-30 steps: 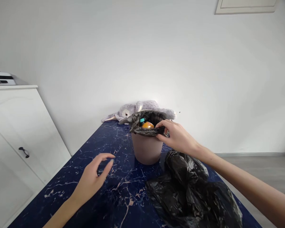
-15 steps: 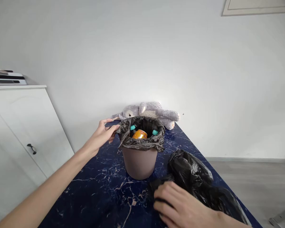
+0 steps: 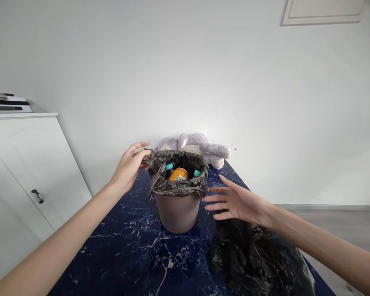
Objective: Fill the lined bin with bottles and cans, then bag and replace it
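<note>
A greyish-brown bin (image 3: 178, 213) stands upright on the table, with a black bag liner (image 3: 179, 190) folded over its rim. Inside it lie an orange can (image 3: 178, 175) and two bottles with teal caps, one cap (image 3: 169, 166) at the left and one (image 3: 197, 173) at the right. My left hand (image 3: 131, 166) pinches the liner's edge at the bin's left side. To the right of the bin, my right hand (image 3: 234, 201) has its fingers spread and holds nothing. Below that hand, a crumpled black bag (image 3: 255, 259) rests on the table.
The blue marbled table (image 3: 126, 250) narrows toward the wall. Behind the bin lies a grey plush toy (image 3: 200, 147). At the left is a white cabinet (image 3: 24, 172) with items (image 3: 9, 103) on top.
My right hand has let go of the black bag and risen beside the bin with fingers spread. The bag has shifted toward me. My left hand has pulled the liner's edge slightly outward and up.
</note>
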Tool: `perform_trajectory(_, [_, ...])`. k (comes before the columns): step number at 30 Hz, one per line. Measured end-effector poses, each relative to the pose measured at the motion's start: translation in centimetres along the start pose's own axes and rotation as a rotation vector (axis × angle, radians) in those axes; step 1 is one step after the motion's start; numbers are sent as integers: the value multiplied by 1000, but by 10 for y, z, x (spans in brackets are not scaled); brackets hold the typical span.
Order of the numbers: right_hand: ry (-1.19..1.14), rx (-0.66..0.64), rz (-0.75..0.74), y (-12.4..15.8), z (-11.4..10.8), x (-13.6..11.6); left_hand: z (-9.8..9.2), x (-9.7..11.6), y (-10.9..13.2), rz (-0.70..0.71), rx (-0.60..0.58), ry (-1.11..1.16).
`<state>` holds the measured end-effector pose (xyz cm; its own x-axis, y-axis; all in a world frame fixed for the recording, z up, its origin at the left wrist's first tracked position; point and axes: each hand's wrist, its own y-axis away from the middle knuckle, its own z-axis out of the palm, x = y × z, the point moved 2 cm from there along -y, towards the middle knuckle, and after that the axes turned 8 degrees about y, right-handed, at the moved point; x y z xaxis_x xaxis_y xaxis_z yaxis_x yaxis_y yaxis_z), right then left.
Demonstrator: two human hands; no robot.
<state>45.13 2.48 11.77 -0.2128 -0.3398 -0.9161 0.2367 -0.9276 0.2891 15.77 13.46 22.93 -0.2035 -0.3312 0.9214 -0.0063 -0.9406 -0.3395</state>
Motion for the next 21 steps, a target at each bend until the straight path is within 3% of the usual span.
perform_trajectory(3, [-193,160,-47,-24,16,-10,2,-1,-9,-25,41,135])
perform_trajectory(7, [-187,265,-218,-33,28,-31,2,0,-20,-25,67,220])
perform_trajectory(16, [-209,453,-637,-32,17,-167,28,22,-63,45,35,377])
perform_trajectory(21, [-243,464,-754,-49,28,-211,49,46,-93,85,22,451])
